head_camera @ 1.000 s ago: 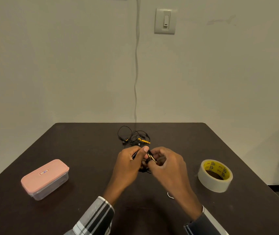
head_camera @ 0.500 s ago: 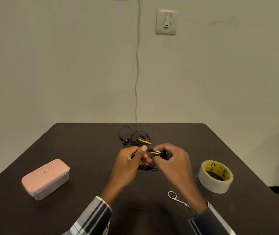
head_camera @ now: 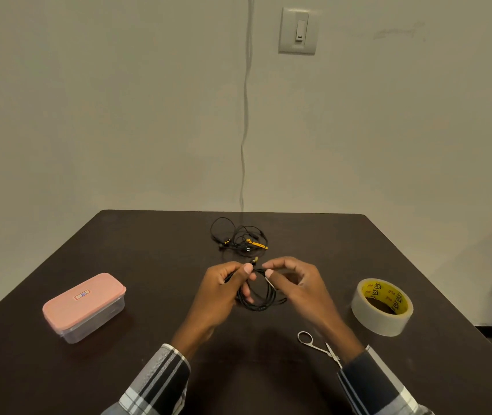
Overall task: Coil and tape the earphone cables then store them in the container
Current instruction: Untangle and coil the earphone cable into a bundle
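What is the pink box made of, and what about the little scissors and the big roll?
The box looks plastic: a matte pink lid over a see-through bottom. The scissors look like metal, since they are thin, silvery and shiny. The tape roll seems to be pale, slightly glossy tape wound on a yellow printed core, probably cardboard, though that is hard to tell.

On the table [head_camera: 149, 369], the container [head_camera: 84, 307] sits at the left with its lid on, and the tape roll [head_camera: 382, 307] sits at the right, well apart from it. Between them, over the middle, the left hand [head_camera: 218, 295] and right hand [head_camera: 298, 289] hold a coiled earphone cable [head_camera: 258, 298]. Behind the hands, near the far edge, lies a second earphone cable [head_camera: 240, 238] (loose, not coiled). The scissors [head_camera: 318, 345] lie before the tape roll, partly under the right forearm.
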`<state>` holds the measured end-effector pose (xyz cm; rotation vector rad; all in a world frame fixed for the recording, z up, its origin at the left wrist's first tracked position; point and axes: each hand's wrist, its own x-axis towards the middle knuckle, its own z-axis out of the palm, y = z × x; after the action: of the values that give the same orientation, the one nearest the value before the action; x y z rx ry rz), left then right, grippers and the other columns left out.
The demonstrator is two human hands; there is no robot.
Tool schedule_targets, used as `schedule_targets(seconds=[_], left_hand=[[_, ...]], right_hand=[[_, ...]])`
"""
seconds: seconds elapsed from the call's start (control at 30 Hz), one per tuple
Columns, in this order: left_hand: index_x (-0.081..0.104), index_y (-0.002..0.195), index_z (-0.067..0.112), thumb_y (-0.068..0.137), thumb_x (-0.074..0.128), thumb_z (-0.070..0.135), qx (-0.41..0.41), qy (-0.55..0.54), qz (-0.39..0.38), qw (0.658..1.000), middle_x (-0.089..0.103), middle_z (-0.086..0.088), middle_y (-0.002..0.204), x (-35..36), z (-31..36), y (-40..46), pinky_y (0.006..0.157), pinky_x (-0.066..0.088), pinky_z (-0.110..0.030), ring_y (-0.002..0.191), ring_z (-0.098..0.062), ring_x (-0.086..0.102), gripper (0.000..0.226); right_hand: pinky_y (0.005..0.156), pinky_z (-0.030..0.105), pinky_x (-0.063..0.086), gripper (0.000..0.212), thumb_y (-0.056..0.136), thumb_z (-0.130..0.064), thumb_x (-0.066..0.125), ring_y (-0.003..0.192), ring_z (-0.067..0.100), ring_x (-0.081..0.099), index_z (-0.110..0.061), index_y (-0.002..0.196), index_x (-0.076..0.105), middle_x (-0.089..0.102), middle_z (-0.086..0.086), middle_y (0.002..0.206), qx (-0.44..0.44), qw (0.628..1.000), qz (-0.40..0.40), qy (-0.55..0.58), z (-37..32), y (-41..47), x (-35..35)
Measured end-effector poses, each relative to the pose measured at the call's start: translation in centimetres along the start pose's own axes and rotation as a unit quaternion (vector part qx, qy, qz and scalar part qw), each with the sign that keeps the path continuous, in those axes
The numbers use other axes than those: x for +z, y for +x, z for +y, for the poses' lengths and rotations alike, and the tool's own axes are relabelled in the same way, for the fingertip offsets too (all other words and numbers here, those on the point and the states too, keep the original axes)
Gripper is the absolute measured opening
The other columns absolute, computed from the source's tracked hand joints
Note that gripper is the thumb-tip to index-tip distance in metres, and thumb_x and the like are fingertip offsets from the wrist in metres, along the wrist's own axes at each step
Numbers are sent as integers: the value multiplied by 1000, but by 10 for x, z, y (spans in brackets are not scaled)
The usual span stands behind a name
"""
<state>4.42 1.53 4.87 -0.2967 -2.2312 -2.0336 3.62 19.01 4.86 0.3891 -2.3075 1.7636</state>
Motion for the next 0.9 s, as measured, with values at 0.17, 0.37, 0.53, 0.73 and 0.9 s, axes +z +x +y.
schedule_targets(seconds=[0.17,0.37,0.53,0.73,0.9], left_hand=[[66,79,7,101,52,27,-1,11,-3,1000,63,4,63,-2,0,0,61,46,-33,60,-12,61,33],[66,80,0,101,52,23,37,69,-14,997,65,1,66,-5,1,0,56,43,-16,59,-5,58,34],[68,83,12,102,50,25,67,174,-51,981,66,-2,72,-11,7,0,72,50,-42,73,-25,64,29],[64,85,15,103,48,27,135,292,-75,944,59,9,74,-14,19,2,68,43,-35,71,-9,55,27],[63,90,8,103,47,24,207,375,-79,900,58,-2,84,-19,27,4,73,42,-35,80,-18,53,26]], right_hand=[[81,26,56,16,87,-8,76,90,15,72,-10,102,74,77,6,95,2,997,-72,43,-2,-2,8],[83,37,56,24,82,-4,80,87,25,73,-10,104,72,77,12,93,19,997,-50,63,0,2,9],[65,23,49,31,80,-12,80,67,6,62,-24,106,68,70,-4,73,26,997,-57,52,-2,1,5],[66,18,46,18,89,-11,73,70,3,62,-26,81,79,74,-5,79,6,994,-106,28,-15,-2,4],[72,28,43,18,83,-26,76,85,21,57,-10,91,72,68,11,92,154,958,-187,151,-24,-2,-8]])
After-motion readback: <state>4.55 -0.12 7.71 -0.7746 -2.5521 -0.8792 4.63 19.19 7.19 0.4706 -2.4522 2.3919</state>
